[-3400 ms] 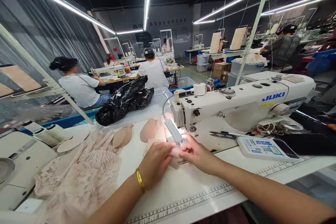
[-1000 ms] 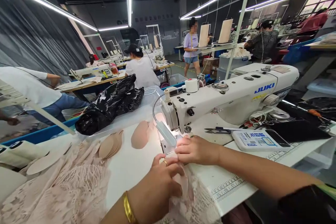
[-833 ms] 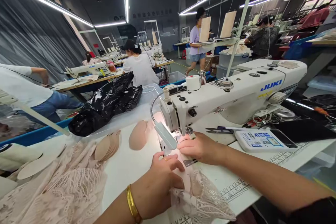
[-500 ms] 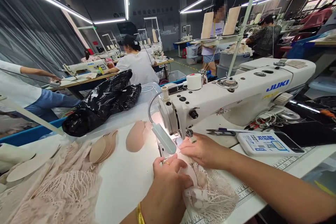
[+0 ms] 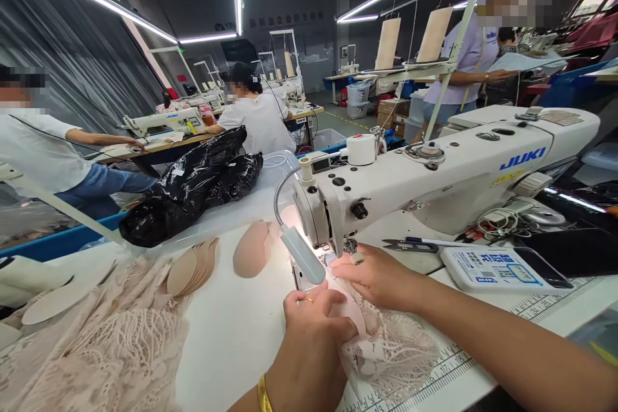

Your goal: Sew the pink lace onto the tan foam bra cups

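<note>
At the needle end of a white sewing machine (image 5: 434,174), a beige cup pad (image 5: 353,314) lies with lace fabric (image 5: 393,347) bunched along its right side. My left hand (image 5: 316,335) is closed, thumb and fingers pinching the pad just in front of the needle area. Close to the presser foot, my right hand (image 5: 381,280) has its fingers together on the edge of the lace and pad. A small lamp head (image 5: 304,254) on a bendy neck hides part of the needle area.
Stacked beige pads (image 5: 193,268) and a lace pile (image 5: 116,341) lie left, with a single pad (image 5: 251,249) nearer the machine. Thread snips (image 5: 410,244) and a white box (image 5: 487,267) sit right. Black plastic bags (image 5: 193,174) stand behind. Co-workers are around.
My hands stay almost in place at the needle area. A standing person at the back right has come closer and moved right. My view has shifted slightly.
</note>
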Motion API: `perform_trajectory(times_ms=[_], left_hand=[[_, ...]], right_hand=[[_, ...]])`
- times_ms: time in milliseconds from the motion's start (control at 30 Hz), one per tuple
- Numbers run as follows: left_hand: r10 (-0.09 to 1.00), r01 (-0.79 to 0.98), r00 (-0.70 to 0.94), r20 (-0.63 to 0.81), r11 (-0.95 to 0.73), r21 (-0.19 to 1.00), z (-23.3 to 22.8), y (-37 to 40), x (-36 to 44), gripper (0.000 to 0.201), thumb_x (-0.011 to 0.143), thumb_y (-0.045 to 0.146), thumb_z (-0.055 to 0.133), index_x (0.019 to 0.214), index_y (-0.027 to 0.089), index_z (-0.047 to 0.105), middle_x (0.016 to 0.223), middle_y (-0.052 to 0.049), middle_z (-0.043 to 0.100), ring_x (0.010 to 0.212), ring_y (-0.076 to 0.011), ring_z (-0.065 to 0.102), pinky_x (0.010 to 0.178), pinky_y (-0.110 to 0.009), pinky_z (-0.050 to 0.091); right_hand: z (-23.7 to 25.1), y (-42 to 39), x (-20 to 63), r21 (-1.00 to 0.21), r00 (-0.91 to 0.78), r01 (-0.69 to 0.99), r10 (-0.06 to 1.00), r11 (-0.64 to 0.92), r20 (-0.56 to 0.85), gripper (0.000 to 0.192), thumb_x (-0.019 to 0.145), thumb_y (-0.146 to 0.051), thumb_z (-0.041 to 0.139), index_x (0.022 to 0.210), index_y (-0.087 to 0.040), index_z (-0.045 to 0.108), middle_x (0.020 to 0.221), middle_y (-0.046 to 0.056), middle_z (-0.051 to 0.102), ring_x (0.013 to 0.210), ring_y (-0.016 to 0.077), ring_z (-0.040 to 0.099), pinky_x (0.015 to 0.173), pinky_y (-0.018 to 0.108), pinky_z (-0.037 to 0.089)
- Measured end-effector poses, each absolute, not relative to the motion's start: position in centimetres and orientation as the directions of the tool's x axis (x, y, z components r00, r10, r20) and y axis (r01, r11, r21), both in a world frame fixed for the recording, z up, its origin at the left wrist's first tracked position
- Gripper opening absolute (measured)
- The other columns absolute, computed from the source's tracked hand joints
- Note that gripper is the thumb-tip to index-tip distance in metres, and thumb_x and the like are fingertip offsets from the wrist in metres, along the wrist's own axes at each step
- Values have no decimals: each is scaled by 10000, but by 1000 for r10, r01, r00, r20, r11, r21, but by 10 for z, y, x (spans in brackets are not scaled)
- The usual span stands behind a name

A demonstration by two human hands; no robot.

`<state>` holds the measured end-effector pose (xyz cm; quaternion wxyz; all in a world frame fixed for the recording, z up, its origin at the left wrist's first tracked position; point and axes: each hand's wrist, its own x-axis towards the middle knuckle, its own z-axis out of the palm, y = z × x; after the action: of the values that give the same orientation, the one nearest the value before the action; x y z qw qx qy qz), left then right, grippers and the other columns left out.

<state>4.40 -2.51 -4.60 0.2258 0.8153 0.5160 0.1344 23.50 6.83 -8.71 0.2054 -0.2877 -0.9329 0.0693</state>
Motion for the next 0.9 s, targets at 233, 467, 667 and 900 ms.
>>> perform_trajectory(times_ms=[233, 467, 667, 900], left_hand=[[879, 736, 475, 48, -427, 525, -57, -23, 38, 161, 833, 282, 656, 776, 320, 802, 1232, -82, 673, 1107, -351, 588, 953, -613, 373], [852, 736, 523, 8, -457, 500, -48, -11, 26, 205, 723, 77, 616, 727, 245, 733, 1179, -52, 674, 1078, -294, 617, 977, -554, 345], [774, 674, 631, 53, -580, 458, -39, 9, 9, 242, 716, 64, 581, 727, 257, 725, 1101, -8, 716, 1074, -262, 635, 944, -455, 343], [738, 692, 675, 19, -642, 330, -31, 27, -3, 231, 687, 67, 589, 735, 257, 712, 812, 2, 682, 1094, -287, 609, 974, -443, 316]], right_hand=[[-90, 69, 236, -229, -744, 501, 551, 834, 379, 335, 845, 3, 530, 1006, -220, 721, 908, 35, 711, 781, 196, 509, 675, 299, 362], [-88, 70, 236, -228, -737, 526, 573, 820, 360, 297, 883, -25, 532, 1006, -216, 724, 911, 43, 700, 785, 201, 493, 666, 307, 341], [-89, 69, 236, -217, -728, 542, 582, 812, 362, 290, 891, -24, 517, 938, -224, 721, 852, 42, 685, 768, 206, 483, 646, 307, 327], [-82, 68, 238, -226, -790, 436, 491, 871, 367, 272, 853, 16, 528, 843, -218, 667, 847, 28, 668, 786, 198, 479, 690, 298, 351]])
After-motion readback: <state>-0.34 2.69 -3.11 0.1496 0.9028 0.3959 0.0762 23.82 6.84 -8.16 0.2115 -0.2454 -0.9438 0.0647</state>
